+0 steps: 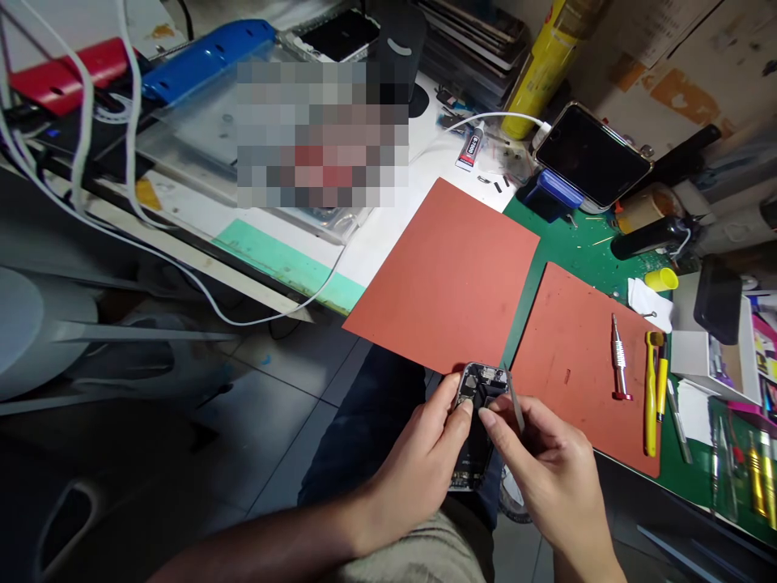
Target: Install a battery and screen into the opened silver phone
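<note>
An opened smartphone (470, 461) with its inner parts showing is gripped along its side by my left hand (418, 449), the thumb lying over the edge. My right hand (555, 465) is closed around a thin, pointed grey metal tool (515, 401), whose tip sticks up past the phone's upper right side. The tool's lower part is hidden by the fingers, so its exact kind cannot be made out. The right thumb and a fingertip touch or hover over the phone's inside. The phone is held above my lap, just off the table edge.
A red-brown mat (449, 275) overhangs the table edge. A second mat (583, 364) bears a screwdriver (619, 360) and a yellow brush (651, 397). Behind stand a propped phone (592, 154) on a white cable and a glue tube (470, 148). A white box (692, 348) sits at right.
</note>
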`<state>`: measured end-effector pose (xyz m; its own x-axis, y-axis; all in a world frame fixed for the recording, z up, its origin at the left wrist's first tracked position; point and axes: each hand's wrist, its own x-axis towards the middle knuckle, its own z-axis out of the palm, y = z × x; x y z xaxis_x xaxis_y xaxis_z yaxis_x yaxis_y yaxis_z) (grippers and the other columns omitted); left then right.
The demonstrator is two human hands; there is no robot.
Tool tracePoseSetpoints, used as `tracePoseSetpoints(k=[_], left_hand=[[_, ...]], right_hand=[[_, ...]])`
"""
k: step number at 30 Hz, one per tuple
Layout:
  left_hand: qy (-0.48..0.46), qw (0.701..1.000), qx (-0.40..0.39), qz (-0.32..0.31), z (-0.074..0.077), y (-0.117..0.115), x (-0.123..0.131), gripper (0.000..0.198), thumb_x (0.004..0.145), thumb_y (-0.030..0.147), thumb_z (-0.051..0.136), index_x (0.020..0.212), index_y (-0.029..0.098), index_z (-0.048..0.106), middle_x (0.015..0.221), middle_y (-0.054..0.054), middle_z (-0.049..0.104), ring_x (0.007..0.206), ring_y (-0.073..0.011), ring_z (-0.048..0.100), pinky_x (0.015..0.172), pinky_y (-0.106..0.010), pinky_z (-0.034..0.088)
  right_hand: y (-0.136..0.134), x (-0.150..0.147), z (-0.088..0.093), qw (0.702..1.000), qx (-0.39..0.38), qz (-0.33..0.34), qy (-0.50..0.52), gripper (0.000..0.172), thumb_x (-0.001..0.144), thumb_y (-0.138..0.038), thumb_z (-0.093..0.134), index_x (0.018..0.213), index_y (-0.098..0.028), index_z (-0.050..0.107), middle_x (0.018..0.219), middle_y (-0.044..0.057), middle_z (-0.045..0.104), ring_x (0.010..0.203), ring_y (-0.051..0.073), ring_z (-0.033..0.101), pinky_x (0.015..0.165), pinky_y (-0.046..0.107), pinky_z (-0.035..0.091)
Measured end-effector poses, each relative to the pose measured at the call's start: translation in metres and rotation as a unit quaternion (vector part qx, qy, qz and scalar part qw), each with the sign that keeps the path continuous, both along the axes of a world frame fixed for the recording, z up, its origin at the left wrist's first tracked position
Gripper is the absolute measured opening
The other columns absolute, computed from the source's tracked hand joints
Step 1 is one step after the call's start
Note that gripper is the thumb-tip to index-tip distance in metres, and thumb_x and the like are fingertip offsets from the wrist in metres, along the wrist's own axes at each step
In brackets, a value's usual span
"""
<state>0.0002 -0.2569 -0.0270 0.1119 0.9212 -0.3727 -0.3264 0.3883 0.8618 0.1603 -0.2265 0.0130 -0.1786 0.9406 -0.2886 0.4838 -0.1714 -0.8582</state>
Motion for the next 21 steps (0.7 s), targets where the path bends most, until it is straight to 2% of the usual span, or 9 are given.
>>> tracePoseSetpoints(k=[3, 6, 11, 17, 21], left_hand=[[-0.003, 1.000, 0.006, 0.005, -0.002, 0.000, 0.001, 0.042, 0.112, 0.043, 0.048, 0.147, 0.023, 0.061, 0.127, -0.009, 0.075, 0.117, -0.0261, 0.067, 0.113, -0.043, 0.051], [-0.004, 1.000, 0.007, 0.006, -0.004, 0.000, 0.001, 0.044, 0.112, 0.042, 0.047, 0.150, 0.024, 0.059, 0.135, -0.009, 0.072, 0.128, -0.0275, 0.065, 0.119, -0.045, 0.047], [0.010, 1.000, 0.001, -0.010, -0.010, -0.007, 0.000, 0.049, 0.113, 0.043, 0.046, 0.158, 0.024, 0.053, 0.155, -0.009, 0.061, 0.149, -0.0277, 0.050, 0.130, -0.045, 0.035], [0.028, 0.999, 0.008, -0.025, -0.014, -0.010, -0.002, 0.053, 0.114, 0.044, 0.045, 0.163, 0.026, 0.047, 0.160, -0.009, 0.057, 0.152, -0.0284, 0.047, 0.132, -0.047, 0.034], [0.034, 0.999, 0.002, -0.030, -0.016, -0.010, -0.002, 0.055, 0.114, 0.046, 0.045, 0.165, 0.025, 0.044, 0.157, -0.010, 0.059, 0.153, -0.0290, 0.047, 0.131, -0.049, 0.035]], right_hand=[[0.010, -0.006, -0.001, 0.997, 0.055, 0.043, -0.038, 0.020, 0.101, -0.039, 0.071, 0.093, -0.022, 0.079, 0.074, 0.000, 0.065, 0.063, 0.014, 0.055, 0.059, 0.024, 0.046], [0.018, -0.010, 0.005, 0.992, 0.078, 0.081, -0.057, 0.017, 0.102, -0.034, 0.069, 0.098, -0.022, 0.080, 0.078, 0.002, 0.069, 0.066, 0.015, 0.061, 0.060, 0.025, 0.048], [0.028, -0.012, 0.011, 0.984, 0.098, 0.122, -0.086, 0.017, 0.103, -0.029, 0.068, 0.092, -0.021, 0.078, 0.076, 0.002, 0.071, 0.064, 0.016, 0.062, 0.059, 0.026, 0.047], [0.030, -0.009, 0.011, 0.979, 0.109, 0.146, -0.089, 0.017, 0.104, -0.026, 0.066, 0.091, -0.021, 0.076, 0.077, 0.001, 0.072, 0.064, 0.014, 0.062, 0.061, 0.025, 0.048], [0.030, -0.009, 0.011, 0.976, 0.122, 0.151, -0.095, 0.017, 0.104, -0.025, 0.066, 0.092, -0.021, 0.076, 0.077, 0.001, 0.071, 0.063, 0.014, 0.062, 0.060, 0.025, 0.047]])
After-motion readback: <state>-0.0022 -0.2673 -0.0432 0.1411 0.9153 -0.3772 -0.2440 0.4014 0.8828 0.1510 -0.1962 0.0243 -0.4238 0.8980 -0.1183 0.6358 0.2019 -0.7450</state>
